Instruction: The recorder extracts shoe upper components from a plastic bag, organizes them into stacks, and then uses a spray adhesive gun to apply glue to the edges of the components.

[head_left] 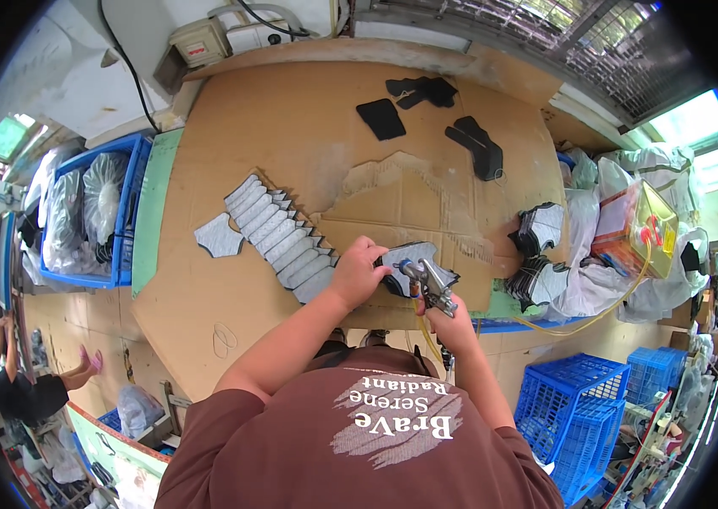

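My right hand (pixel 454 324) is wrapped round the handle of a metal spray gun (pixel 431 287), its nozzle end over a grey cut piece with dark edges (pixel 410 254). The fingers of my left hand (pixel 357 273) are pinched at the left edge of that piece, which seems to lie on dark layers beneath. To the left, a slanting row of overlapping grey pieces (pixel 278 233) covers the cardboard (pixel 206 144), its near end partly behind my left hand. One single grey piece (pixel 220 235) lies beside the row.
Black cut pieces (pixel 382 120) lie at the far side. Two stacks of grey-topped pieces (pixel 537 284) sit at the right edge. A yellow hose (pixel 622 297) runs past a yellow-and-red can (pixel 639 225). Blue crates (pixel 567 407) stand right; another blue crate (pixel 134 212) holds bags.
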Available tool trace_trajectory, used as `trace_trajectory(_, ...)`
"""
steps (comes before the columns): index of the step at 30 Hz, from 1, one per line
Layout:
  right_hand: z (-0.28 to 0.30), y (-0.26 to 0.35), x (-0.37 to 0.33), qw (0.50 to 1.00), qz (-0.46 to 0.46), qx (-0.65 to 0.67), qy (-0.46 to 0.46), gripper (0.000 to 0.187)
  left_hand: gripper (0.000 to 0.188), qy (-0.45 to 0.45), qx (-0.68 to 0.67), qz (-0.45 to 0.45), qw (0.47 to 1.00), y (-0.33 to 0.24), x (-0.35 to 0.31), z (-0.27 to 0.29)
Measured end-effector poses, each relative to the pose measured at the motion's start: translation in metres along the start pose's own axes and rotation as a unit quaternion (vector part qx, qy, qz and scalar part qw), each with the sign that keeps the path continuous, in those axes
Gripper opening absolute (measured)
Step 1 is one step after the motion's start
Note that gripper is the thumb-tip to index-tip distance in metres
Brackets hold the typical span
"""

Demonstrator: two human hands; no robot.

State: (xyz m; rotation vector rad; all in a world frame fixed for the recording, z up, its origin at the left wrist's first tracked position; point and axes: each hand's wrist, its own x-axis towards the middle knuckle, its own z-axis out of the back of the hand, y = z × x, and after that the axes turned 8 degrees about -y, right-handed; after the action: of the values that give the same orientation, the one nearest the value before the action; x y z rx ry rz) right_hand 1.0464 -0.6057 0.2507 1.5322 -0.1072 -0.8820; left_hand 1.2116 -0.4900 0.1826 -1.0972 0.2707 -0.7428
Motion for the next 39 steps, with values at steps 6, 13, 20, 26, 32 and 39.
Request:
trace_trajectory(6, 0.004, 0.000, -0.003, 1.000, -0.001, 0.014, -0.020, 0.022, 0.029, -0.005, -0.005, -0.010, 1.000, -0.002, -0.001, -0.001)
trace_trajectory(13, 0.023, -0.010, -0.005, 0.997, 0.020, 0.002, -0.074, 0.020, 0.025, -0.010, -0.013, -0.013, 1.000, 0.000, 0.001, -0.003)
trace_trajectory(20, 0.021, -0.020, -0.006, 0.991, 0.055, 0.023, -0.122, 0.024, 0.016, -0.066, -0.086, 0.088, 0.990, 0.013, -0.005, -0.006)
trace_trajectory(26, 0.027, -0.018, -0.016, 0.995, 0.049, 0.034, -0.077, 0.033, 0.015, -0.186, -0.254, 0.304, 0.899, 0.081, -0.008, 0.083)
trace_trajectory(32, 0.016, -0.010, -0.015, 0.998, 0.032, 0.027, -0.050, 0.036, 0.016, -0.325, -0.242, 0.349, 0.845, 0.181, -0.055, 0.232)
trace_trajectory(39, 0.005, -0.005, -0.014, 1.000, 0.019, 0.015, -0.020, 0.035, 0.022, -0.346, -0.063, 0.370, 0.860, 0.223, -0.047, 0.259)
